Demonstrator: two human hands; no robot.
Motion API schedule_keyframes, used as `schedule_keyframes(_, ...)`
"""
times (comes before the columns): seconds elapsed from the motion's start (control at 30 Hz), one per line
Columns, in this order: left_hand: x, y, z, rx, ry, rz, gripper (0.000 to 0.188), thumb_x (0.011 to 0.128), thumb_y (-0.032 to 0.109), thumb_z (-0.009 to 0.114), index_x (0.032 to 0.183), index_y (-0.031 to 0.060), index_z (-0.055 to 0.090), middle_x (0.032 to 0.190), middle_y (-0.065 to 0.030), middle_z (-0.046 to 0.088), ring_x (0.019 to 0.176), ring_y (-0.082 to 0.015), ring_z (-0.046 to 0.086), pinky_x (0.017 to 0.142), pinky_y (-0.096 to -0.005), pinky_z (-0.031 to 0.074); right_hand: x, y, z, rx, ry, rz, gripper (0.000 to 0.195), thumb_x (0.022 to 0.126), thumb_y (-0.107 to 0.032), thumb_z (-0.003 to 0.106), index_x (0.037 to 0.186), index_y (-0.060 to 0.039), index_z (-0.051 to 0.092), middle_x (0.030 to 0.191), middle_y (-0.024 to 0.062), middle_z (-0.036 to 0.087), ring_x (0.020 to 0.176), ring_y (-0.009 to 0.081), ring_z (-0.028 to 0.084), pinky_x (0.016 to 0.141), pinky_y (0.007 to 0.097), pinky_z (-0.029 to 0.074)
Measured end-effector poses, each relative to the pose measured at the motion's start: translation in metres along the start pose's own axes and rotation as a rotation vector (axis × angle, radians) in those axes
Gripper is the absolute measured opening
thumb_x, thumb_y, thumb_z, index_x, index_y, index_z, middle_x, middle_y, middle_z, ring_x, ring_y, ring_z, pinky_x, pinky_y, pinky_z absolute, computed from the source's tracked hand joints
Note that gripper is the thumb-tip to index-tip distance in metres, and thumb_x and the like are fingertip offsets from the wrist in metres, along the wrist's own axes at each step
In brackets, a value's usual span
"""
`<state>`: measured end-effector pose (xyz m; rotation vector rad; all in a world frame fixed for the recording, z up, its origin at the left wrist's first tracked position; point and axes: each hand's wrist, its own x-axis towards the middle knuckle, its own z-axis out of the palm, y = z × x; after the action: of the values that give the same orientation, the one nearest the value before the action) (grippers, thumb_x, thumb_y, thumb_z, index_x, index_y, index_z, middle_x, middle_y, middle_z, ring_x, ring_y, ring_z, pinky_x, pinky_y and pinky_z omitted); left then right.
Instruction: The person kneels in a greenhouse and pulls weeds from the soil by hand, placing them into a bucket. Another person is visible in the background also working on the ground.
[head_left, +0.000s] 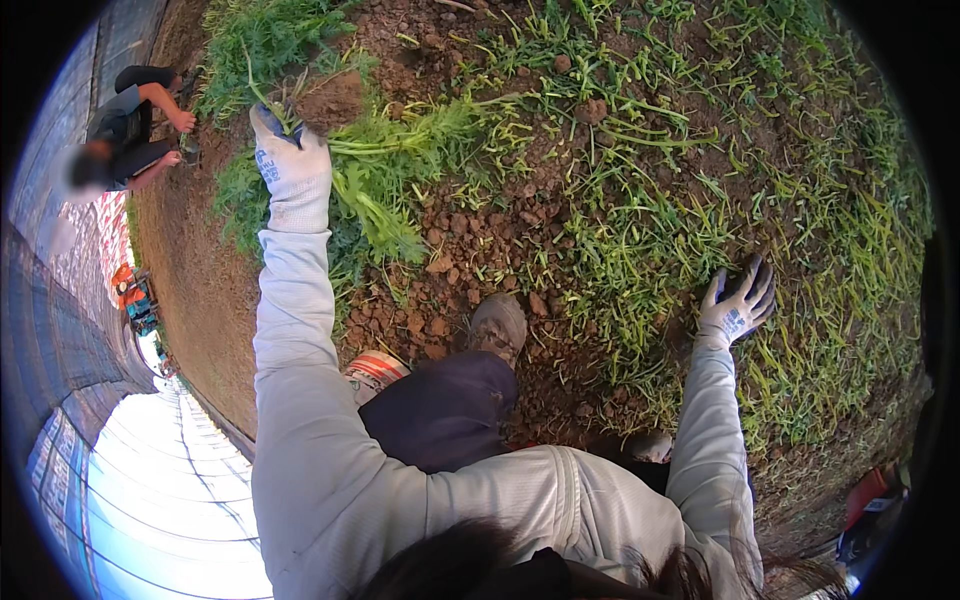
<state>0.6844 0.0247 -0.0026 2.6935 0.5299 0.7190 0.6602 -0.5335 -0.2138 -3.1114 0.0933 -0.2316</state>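
Observation:
My left hand (289, 146), in a white knit glove with a dark blue palm, reaches far out at the upper left. Its fingers close around green plant stems (281, 112), though the grip itself is partly hidden. Beside that wrist, leafy green plants (405, 142) lie with their pale stems towards the glove. Off to the right, my right hand (739, 300) wears a matching glove. Its fingers are spread over cut green stems (675, 247) scattered on the soil, and nothing shows in it. Whether it presses on the ground I cannot tell.
Feathery plants (270, 37) stand at the upper left. Brown clods (465, 240) lie before my shoe (499, 326). A white bucket with red stripes (375, 371) sits by my leg. Another person (124, 135) crouches at the far left. A red object (866, 495) lies at lower right.

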Motion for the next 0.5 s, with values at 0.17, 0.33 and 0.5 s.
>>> schedule_keyframes(0.17, -0.066, 0.017, 0.053, 0.659, -1.168, -0.087, 0.039, 0.094, 0.026, 0.040, 0.114, 0.0001, 0.062, 0.114, -0.0200, 0.063, 0.104, -0.0334, 0.061, 0.094, -0.0465, 0.045, 0.000, -0.005, 0.001, 0.018, 0.014, -0.022, 0.069, 0.082, -0.048, 0.058, 0.142, -0.0191, 0.040, 0.149, 0.0082, 0.035, 0.136, 0.0314, 0.032, 0.113, 0.0524, 0.020)
schedule_keyframes(0.33, -0.110, 0.060, 0.066, 0.481, -1.215, -0.229, 0.048, 0.094, 0.021, 0.044, 0.137, -0.0001, 0.039, 0.123, -0.0282, 0.055, 0.114, -0.0372, 0.056, 0.100, -0.0415, 0.043, -0.002, -0.003, 0.004, 0.026, -0.029, 0.014, 0.072, 0.081, -0.049, 0.058, 0.144, -0.0211, 0.037, 0.151, 0.0079, 0.032, 0.136, 0.0320, 0.029, 0.113, 0.0526, 0.017)
schedule_keyframes(0.5, -0.117, 0.031, 0.034, 0.231, -0.409, -0.011, 0.047, 0.093, 0.025, 0.051, 0.130, -0.0029, 0.042, 0.116, -0.0271, 0.058, 0.102, -0.0379, 0.061, 0.087, -0.0412, 0.049, -0.003, 0.006, 0.001, -0.028, -0.069, 0.043, 0.071, 0.081, -0.050, 0.058, 0.143, -0.0220, 0.038, 0.152, 0.0078, 0.030, 0.139, 0.0320, 0.026, 0.114, 0.0537, 0.015)
